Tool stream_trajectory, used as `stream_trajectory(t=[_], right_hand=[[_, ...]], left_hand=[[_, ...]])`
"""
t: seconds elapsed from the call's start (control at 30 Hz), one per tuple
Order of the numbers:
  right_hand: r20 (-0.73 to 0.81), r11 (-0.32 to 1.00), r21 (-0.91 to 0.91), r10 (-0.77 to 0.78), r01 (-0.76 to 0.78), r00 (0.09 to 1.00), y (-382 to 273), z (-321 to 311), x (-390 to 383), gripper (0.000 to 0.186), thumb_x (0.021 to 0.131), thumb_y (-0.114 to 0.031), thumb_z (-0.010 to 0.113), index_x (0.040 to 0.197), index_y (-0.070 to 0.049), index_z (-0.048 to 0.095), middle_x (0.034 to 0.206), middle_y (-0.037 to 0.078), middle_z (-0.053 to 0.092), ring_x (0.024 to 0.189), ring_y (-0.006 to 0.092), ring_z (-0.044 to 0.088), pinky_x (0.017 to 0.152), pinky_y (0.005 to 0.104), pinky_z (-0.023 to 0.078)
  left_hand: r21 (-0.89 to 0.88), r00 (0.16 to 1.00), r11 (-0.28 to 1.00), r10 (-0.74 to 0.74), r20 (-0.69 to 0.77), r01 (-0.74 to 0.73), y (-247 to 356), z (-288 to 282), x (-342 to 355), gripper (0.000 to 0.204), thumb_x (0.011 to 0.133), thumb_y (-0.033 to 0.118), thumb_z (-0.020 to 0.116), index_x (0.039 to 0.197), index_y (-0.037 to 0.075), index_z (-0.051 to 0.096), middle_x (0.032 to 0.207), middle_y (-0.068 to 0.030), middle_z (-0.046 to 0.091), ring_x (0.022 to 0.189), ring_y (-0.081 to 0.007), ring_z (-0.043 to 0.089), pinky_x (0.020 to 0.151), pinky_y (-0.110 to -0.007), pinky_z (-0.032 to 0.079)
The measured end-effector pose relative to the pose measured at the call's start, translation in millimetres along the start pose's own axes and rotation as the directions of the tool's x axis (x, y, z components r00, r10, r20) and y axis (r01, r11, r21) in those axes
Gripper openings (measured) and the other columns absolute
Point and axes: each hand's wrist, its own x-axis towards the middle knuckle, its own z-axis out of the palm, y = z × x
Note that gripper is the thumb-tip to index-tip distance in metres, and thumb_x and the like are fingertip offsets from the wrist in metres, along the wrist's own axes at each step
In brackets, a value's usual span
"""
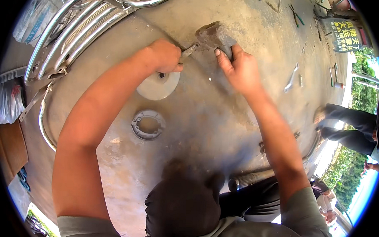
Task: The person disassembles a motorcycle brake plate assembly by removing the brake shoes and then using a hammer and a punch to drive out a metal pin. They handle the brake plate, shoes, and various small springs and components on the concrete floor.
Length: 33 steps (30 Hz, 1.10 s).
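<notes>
While the left hand (166,56) is curled into a fist around a flat metal tool (187,52), the right hand (241,70) grips a grimy, blocky grey-brown part (213,35) by its near end, just beside the tool's tip; whether they touch is unclear. A smooth, pale disc (162,87) shows below the left fist, near a dull metal ring (148,124). Toward the stained floor's (205,131) right edge lies a slim, shiny wrench (291,77).
</notes>
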Motion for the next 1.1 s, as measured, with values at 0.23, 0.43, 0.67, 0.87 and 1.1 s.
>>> stream_trajectory(t=[0.23, 0.43, 0.67, 0.87, 1.1], right_hand=[[-0.04, 0.989, 0.102, -0.101, 0.105, 0.994, -7.1, 11.9, 1.4, 0.038, 0.095, -0.035, 0.069, 0.096, 0.0, 0.055, 0.064, 0.018, 0.064, 0.06, 0.0404, 0.065, 0.057, 0.0444, 0.053], [0.153, 0.989, -0.108, 0.12, -0.104, 0.981, 21.7, 21.9, -41.5, 0.042, 0.096, -0.038, 0.067, 0.093, 0.002, 0.056, 0.063, 0.018, 0.064, 0.06, 0.0383, 0.066, 0.061, 0.0446, 0.055], [0.28, 0.72, 0.442, 0.455, -0.534, 0.845, 37.9, 29.0, -141.3, 0.041, 0.1, -0.037, 0.065, 0.091, 0.003, 0.061, 0.06, 0.01, 0.063, 0.052, 0.0189, 0.064, 0.053, 0.0351, 0.052], [0.337, 0.505, 0.541, 0.602, -0.672, 0.724, 64.1, 52.3, -209.9, 0.035, 0.102, -0.032, 0.064, 0.093, 0.002, 0.061, 0.062, 0.005, 0.061, 0.05, 0.014, 0.06, 0.048, 0.0326, 0.048], [0.313, 0.487, 0.575, 0.611, -0.657, 0.727, 57.9, 52.4, -215.8, 0.032, 0.101, -0.03, 0.065, 0.094, 0.002, 0.062, 0.061, 0.006, 0.06, 0.051, 0.0141, 0.059, 0.048, 0.0333, 0.048]], left_hand=[[0.039, 0.999, 0.999, 0.03, 0.018, -0.031, 0.2, -2.0, -1.5, 0.05, 0.088, 0.044, 0.067, 0.101, -0.004, 0.066, 0.085, -0.0213, 0.072, 0.083, -0.0395, 0.071, 0.078, -0.049, 0.056], [0.095, 1.0, 0.995, 0.014, 0.02, -0.015, 5.9, 3.3, -3.4, 0.053, 0.092, 0.048, 0.059, 0.102, -0.002, 0.072, 0.091, -0.0178, 0.075, 0.089, -0.0344, 0.073, 0.081, -0.045, 0.058], [0.137, 0.988, 0.982, -0.12, -0.097, 0.133, 24.1, 18.5, -6.7, 0.053, 0.094, 0.048, 0.063, 0.108, -0.003, 0.063, 0.102, -0.0208, 0.07, 0.094, -0.0353, 0.07, 0.079, -0.045, 0.057], [0.342, 0.996, 0.936, -0.08, -0.034, 0.087, 58.2, -16.9, -25.8, 0.049, 0.092, 0.046, 0.068, 0.108, 0.0, 0.068, 0.101, -0.018, 0.071, 0.092, -0.0291, 0.071, 0.075, -0.039, 0.058], [0.517, 0.977, 0.831, -0.203, -0.066, 0.207, 54.4, 2.6, 4.5, 0.02, 0.086, 0.016, 0.068, 0.1, 0.009, 0.079, 0.104, -0.0131, 0.073, 0.096, -0.0254, 0.072, 0.074, -0.035, 0.059]])
